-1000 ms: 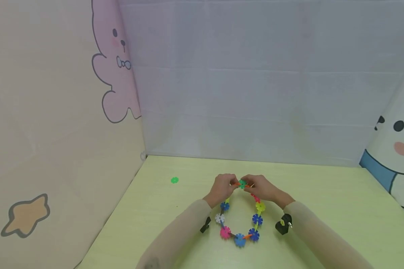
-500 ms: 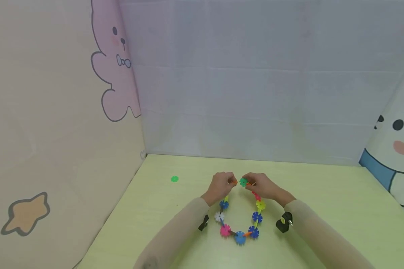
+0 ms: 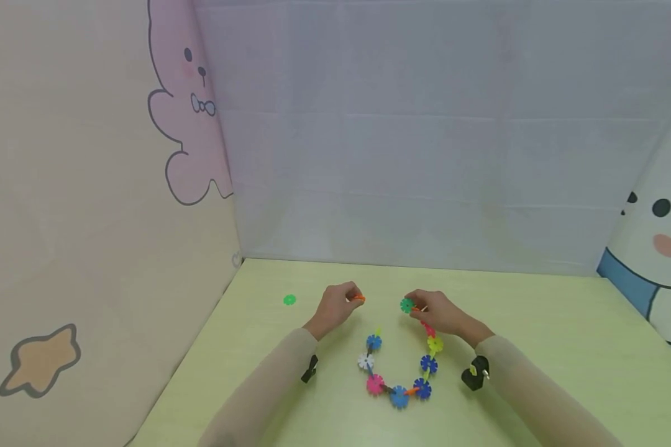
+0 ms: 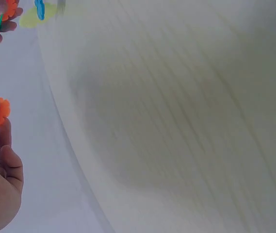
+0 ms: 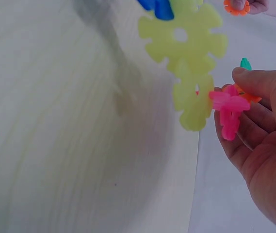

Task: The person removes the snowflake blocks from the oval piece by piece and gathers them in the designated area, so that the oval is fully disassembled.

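My left hand (image 3: 334, 307) pinches an orange notched snowflake disc (image 4: 3, 112) between thumb and fingers, above the table's far part. A chain of coloured snowflake discs, among them a light blue disc (image 3: 399, 397) at its near bend, curves in a U. My right hand (image 3: 437, 312) holds the chain's right end by another orange disc (image 5: 247, 93), mostly covered by the fingers. Beyond its fingertips a green disc (image 3: 406, 305) is attached. Pink discs (image 5: 229, 104) and a yellow disc (image 5: 181, 36) follow below. The chain's left end has a yellow piece (image 3: 378, 332) standing free.
A loose bright green disc (image 3: 289, 300) lies on the pale yellow table (image 3: 240, 372) at the far left. Grey-white cloth (image 3: 425, 155) hangs behind the table's back edge, and a cartoon-printed sheet (image 3: 106, 248) rises along the left side.
My left hand has pulled away leftward from the green disc, carrying the orange disc with it. My right hand stays nearly in place, still holding the chain's end.
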Demonstrator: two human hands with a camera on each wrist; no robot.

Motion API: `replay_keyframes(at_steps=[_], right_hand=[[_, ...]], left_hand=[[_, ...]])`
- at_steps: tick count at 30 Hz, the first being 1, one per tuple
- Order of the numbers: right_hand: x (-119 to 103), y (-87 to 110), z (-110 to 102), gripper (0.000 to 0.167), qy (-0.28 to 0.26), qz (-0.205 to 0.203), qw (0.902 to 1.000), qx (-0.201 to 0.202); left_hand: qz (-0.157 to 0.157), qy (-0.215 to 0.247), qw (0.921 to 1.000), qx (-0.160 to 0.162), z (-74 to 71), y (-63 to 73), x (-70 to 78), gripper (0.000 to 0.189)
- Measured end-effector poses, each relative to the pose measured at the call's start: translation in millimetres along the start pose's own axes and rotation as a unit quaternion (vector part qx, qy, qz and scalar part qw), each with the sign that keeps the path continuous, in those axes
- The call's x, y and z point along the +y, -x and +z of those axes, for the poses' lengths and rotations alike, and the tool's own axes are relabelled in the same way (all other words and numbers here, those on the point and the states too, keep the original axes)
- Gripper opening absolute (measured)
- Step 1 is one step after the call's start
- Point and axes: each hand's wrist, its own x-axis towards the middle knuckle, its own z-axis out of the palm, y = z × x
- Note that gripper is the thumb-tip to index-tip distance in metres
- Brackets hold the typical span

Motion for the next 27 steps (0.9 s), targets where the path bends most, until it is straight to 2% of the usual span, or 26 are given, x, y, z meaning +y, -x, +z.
replay_keyframes(at_steps=[13, 17, 23, 27], right_hand=[[0.3, -1.0, 1.8, 0.034, 0.004, -0.001, 1.0, -0.004], [0.5, -1.3, 2.0, 0.034, 0.004, 0.002, 1.0, -0.003], [1.6, -1.1, 2.4, 0.034, 0.007, -0.001, 1.0, -0.005], [0.2, -0.4, 1.9, 0.034, 0.007, -0.006, 0.9999, -0.005]], left_hand=[[-0.052, 0.007, 0.9986, -0.003, -36.9, 14.9, -31.4, 0.007], [-0.082, -0.003, 0.9966, -0.005, -44.8, 17.7, -44.3, 0.007], [-0.14, -0.012, 0.9901, -0.003, -53.4, 22.5, -62.8, 0.02], [-0.145, -0.018, 0.9893, 0.0, -58.0, 26.2, -71.6, 0.019]])
